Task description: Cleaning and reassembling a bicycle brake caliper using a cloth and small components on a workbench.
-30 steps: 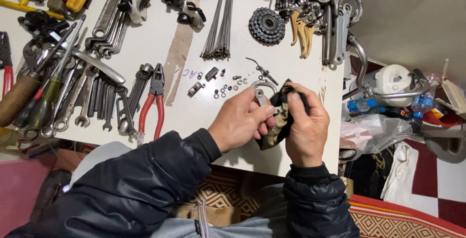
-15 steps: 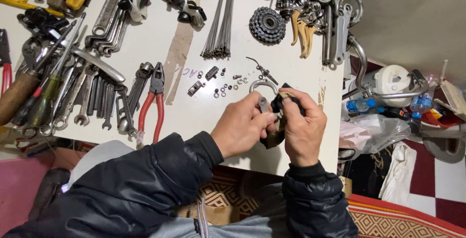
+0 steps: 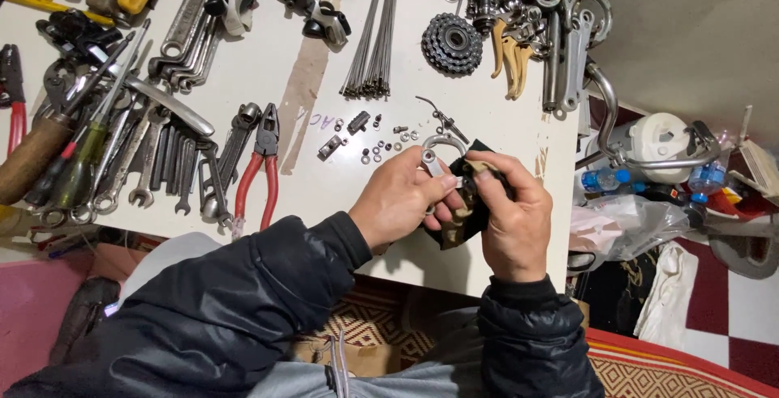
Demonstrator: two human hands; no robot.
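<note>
A white worktable (image 3: 324,179) is filling the middle, lying under even light. At three o'clock, a grey wall or floor, hard to tell which, is showing. At five o'clock, red-and-white floor tiles (image 3: 730,341) and a patterned mat (image 3: 649,374) are showing.

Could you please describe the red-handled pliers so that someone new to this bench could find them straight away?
Start at the white table and find the row of grey spanners on its left half. Just right of them, left of the person's left hand, lie the pliers, jaws pointing away from the person. Their long red handles set them apart from the bare metal tools beside them.
</note>
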